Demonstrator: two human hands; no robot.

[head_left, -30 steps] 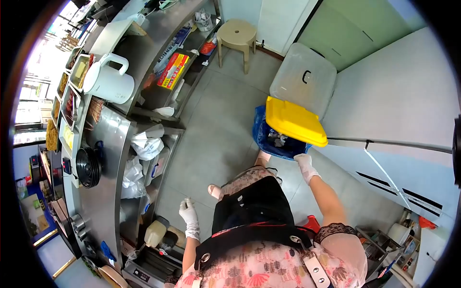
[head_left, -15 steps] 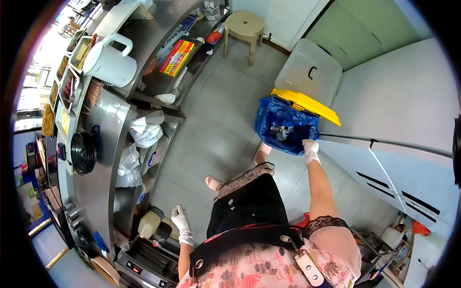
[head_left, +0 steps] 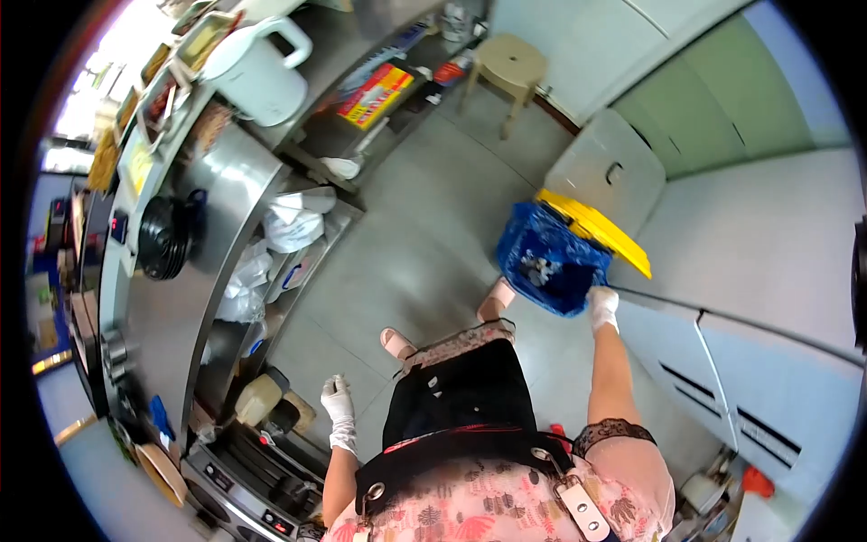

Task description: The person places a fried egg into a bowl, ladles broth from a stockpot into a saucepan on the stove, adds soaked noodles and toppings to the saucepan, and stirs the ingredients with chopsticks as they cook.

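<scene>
My right hand (head_left: 602, 307), in a white glove, is closed at the front right rim of a trash bin lined with a blue bag (head_left: 515, 242). Crumpled pale waste (head_left: 542, 269) lies inside the bag. The bin's yellow lid (head_left: 607, 237) is tipped back on the far side. Low on my left hangs my left hand (head_left: 337, 399), also gloved, its fingers curled with nothing visible in them. Below it is a dark appliance with a control panel (head_left: 219, 479), apart from the hand.
A steel counter (head_left: 194, 298) with a white jug (head_left: 257, 72), black bowls (head_left: 165, 237) and food trays runs along the left. Plastic bags (head_left: 293, 226) fill its shelf. A beige stool (head_left: 510, 68) stands behind, and a translucent lidded box (head_left: 603, 163) is beyond the bin. White cabinets (head_left: 722, 361) line the right.
The view has tilted and turned slightly, so the bin appears lower and farther right. My right hand stays at its rim. My left hand still hangs with curled fingers.
</scene>
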